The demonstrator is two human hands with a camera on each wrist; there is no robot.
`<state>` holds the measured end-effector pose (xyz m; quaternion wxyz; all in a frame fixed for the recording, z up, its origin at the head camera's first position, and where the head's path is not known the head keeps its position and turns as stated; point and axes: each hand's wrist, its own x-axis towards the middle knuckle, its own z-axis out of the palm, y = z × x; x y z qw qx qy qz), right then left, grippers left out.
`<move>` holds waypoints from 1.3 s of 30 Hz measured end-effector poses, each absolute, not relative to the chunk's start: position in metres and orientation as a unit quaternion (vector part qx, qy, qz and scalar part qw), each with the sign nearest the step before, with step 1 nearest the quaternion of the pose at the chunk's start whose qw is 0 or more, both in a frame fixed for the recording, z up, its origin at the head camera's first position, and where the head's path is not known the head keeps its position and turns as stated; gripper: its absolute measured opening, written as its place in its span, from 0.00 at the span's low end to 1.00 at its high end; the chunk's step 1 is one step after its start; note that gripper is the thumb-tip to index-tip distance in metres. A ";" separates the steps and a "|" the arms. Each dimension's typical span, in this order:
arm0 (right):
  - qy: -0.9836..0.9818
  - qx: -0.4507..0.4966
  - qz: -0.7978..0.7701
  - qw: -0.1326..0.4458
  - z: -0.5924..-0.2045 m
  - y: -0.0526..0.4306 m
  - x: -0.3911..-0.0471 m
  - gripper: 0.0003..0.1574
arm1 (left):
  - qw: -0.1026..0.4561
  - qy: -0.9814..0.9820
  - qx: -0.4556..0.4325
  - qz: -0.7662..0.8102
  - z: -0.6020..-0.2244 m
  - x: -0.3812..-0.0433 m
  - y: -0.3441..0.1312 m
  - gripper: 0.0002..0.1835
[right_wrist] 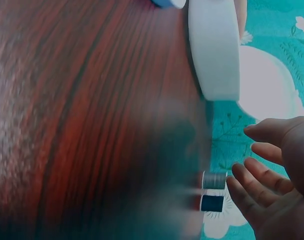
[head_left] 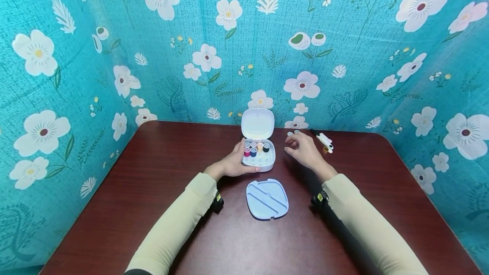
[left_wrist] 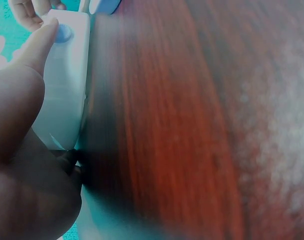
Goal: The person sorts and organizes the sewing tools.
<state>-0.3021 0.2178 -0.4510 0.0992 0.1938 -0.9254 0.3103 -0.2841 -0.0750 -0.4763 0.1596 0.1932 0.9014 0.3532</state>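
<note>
A white sewing box [head_left: 269, 162] stands on the table with its lid [head_left: 257, 123] raised. Several thread spools, among them a red spool [head_left: 246, 152] and a black spool [head_left: 266, 147], stand on pegs inside, with bare pegs in the front rows. My left hand [head_left: 234, 161] grips the box, its thumb along the front wall and its fingers at the left side. Right of the box, my right hand [head_left: 303, 150] holds nothing, its fingers loosely bent. Close by its fingertips stand a grey spool [right_wrist: 214, 180] and a dark blue spool [right_wrist: 211, 203].
A pale blue tray [head_left: 267, 198] with slanted ridges lies in front of the box. Beyond my right hand are a slim white tool [head_left: 324, 141] with a black part and a small gold-coloured piece [head_left: 326, 150]. A flowered curtain [head_left: 229, 54] hangs behind the table [head_left: 172, 152].
</note>
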 end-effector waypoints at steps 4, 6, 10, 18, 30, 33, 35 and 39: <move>-0.928 0.177 0.313 0.098 -0.456 0.225 -0.306 0.18 | 0.162 0.902 0.194 0.350 -0.478 -0.286 -0.075 0.71; -0.930 0.171 0.311 0.100 -0.459 0.228 -0.307 0.18 | 0.164 0.903 0.191 0.347 -0.478 -0.286 -0.075 0.71; -0.933 0.153 0.312 0.096 -0.461 0.233 -0.310 0.18 | 0.167 0.903 0.192 0.347 -0.477 -0.286 -0.075 0.70; -0.933 0.110 0.333 0.074 -0.467 0.237 -0.319 0.23 | 0.163 0.899 0.199 0.354 -0.472 -0.283 -0.076 0.70; -0.926 0.071 0.366 0.065 -0.473 0.234 -0.328 0.33 | 0.159 0.900 0.199 0.354 -0.472 -0.282 -0.076 0.70; -0.923 0.064 0.373 0.062 -0.475 0.232 -0.330 0.34 | 0.159 0.899 0.200 0.355 -0.472 -0.282 -0.076 0.70; -0.922 0.063 0.377 0.062 -0.475 0.232 -0.331 0.35 | 0.158 0.900 0.200 0.354 -0.472 -0.282 -0.076 0.70; -0.921 0.059 0.379 0.068 -0.476 0.229 -0.332 0.35 | 0.155 0.900 0.200 0.354 -0.473 -0.282 -0.076 0.70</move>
